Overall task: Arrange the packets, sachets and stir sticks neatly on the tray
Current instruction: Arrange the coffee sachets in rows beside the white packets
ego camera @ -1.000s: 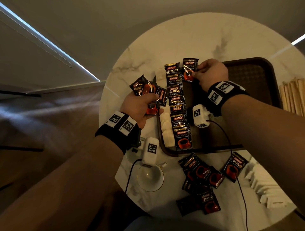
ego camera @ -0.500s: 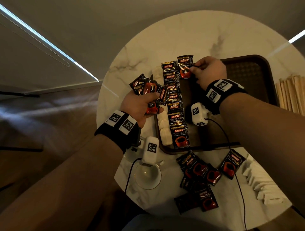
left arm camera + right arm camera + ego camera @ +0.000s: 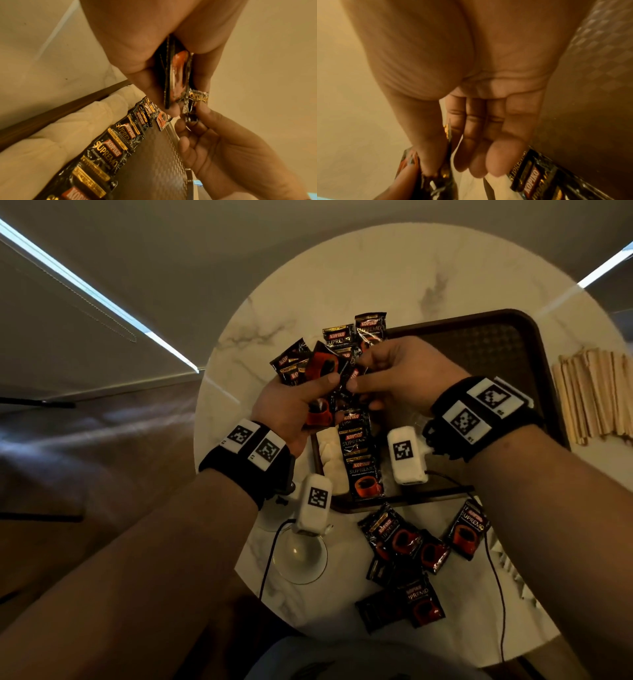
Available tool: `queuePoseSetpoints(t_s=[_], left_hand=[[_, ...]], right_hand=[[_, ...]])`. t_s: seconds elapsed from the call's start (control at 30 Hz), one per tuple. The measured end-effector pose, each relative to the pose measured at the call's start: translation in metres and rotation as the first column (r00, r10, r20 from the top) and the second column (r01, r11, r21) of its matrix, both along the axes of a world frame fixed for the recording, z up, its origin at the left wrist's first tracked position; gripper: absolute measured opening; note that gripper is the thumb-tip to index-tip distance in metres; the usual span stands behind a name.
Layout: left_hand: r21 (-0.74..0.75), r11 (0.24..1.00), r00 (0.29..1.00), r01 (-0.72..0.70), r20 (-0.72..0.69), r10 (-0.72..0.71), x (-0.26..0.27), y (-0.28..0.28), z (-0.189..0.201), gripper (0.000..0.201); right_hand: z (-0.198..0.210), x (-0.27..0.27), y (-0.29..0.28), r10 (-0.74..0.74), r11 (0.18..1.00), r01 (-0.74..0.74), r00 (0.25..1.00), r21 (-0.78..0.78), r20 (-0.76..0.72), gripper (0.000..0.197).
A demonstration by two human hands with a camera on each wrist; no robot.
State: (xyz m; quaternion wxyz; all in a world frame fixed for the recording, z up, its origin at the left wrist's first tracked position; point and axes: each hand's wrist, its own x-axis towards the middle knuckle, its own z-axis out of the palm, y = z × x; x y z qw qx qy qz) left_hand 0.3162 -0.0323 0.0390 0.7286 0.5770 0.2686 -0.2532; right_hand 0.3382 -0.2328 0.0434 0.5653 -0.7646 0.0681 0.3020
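Pinching one slick, featherlight packet [image 3: 346,378] by its crimped edge, right hand [image 3: 394,371] peels it from left hand's [image 3: 294,402] gripped bunch [image 3: 308,364].

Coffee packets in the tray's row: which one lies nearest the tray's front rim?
The packet showing a full red cup, last in the row on the tray. The others overlap, so only their name bands show.

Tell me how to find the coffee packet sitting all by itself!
Start at the dark brown tray on the round marble table, then come down past its near edge. A jumbled pile of black packets lies there; the lone packet sits just right of it, apart and tilted, touching none of them.
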Motion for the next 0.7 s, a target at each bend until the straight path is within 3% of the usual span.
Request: queuePoseSetpoints(t_s=[0.1,0.27,0.37,0.47,0.6,0.7], left_hand=[[-0.022,1.000,1.000,0.020,0.021,-0.020,0.000,0.001,0.003,0.034],[0.054,0.995,0.991,0.083,0.105,-0.088,0.001,0.000,0.004,0.024],[0.071,0.996,0.987,0.057,0.149,-0.067,0.001,-0.004,0.003,0.024],[0.103,0.994,0.987,-0.034,0.161,0.017,0.003,-0.007,-0.001,0.025],[0.063,0.996,0.993,-0.068,0.096,0.062,0.000,-0.011,-0.006,0.027],[0.016,0.996,0.996,-0.086,0.015,0.086,0.000,-0.006,-0.006,0.017]], right_hand=[[0.004,-0.001,-0.004,-0.100,0.994,0.099,0.995,0.051,0.005,0.019],[0.009,-0.001,-0.008,-0.101,0.995,0.100,0.993,0.021,0.065,0.011],[0.009,-0.004,-0.003,-0.279,0.951,0.261,0.956,0.166,0.091,0.025],[0.000,-0.012,0.004,-0.346,0.896,0.335,0.938,0.290,-0.016,0.035],[-0.016,-0.014,-0.001,-0.406,0.891,0.403,0.913,0.212,-0.028,0.025],[-0.033,-0.002,-0.020,-0.498,0.867,0.496,0.865,0.051,0.066,0.025]])
